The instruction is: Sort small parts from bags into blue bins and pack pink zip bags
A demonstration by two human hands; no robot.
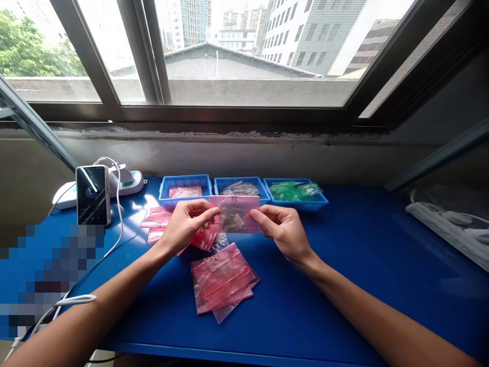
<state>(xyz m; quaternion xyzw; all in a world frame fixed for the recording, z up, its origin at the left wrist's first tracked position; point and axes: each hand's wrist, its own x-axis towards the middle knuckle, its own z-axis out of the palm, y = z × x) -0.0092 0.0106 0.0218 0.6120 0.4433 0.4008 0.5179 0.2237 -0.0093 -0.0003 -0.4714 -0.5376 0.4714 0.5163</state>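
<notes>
A pink see-through zip bag with small metal pieces inside is stretched between my two hands, above the table. My left hand pinches its left edge and my right hand pinches its right edge. Below the hands lies a loose stack of flat pink zip bags. More pink bags lie under and beyond my left hand, partly hidden by it. Behind the held bag stand three blue trays: one with pink bags, one with thin metal pieces, one with green bags.
On the left a phone stands upright before a white power strip, with a white cable running across the blue table. A plastic-wrapped white item lies at the right edge. A window is behind.
</notes>
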